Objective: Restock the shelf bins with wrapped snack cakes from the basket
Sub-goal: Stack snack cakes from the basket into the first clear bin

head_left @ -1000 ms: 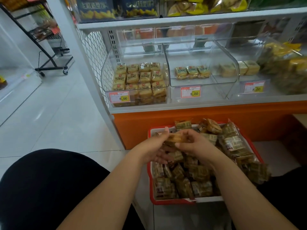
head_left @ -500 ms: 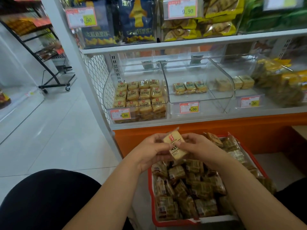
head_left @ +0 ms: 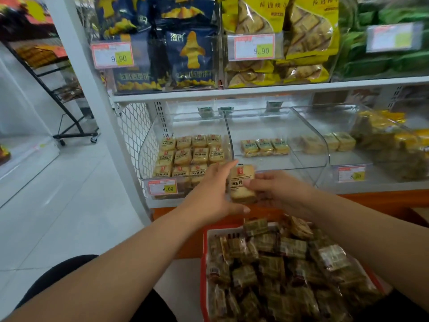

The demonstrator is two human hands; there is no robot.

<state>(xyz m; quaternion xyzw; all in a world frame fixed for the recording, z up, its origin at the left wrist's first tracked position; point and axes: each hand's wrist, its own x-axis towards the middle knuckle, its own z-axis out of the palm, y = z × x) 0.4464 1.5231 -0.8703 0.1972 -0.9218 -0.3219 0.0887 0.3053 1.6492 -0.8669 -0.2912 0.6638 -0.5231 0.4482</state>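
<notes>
A wrapped snack cake (head_left: 241,183) with a red logo is held up between both hands in front of the lower shelf. My left hand (head_left: 213,194) cups its left side with fingers fairly straight. My right hand (head_left: 276,189) pinches its right edge with thumb and fingers. Below stands the red basket (head_left: 204,256), heaped with wrapped cakes (head_left: 278,270). Behind the hands, the left clear bin (head_left: 148,145) holds several rows of the same cakes. The middle clear bin (head_left: 322,145) holds three cakes (head_left: 264,147) at its back.
A third bin (head_left: 348,156) to the right holds a few pale cakes. Bags of snacks (head_left: 185,54) fill the upper shelf with price tags. A white upright post (head_left: 97,94) frames the shelf's left end. A black wheeled rack (head_left: 69,108) stands on the tiled floor at left.
Both hands have lifted the cake from over the basket up and forward to the front of the bins. The view has tilted upward, showing more of the upper shelf.
</notes>
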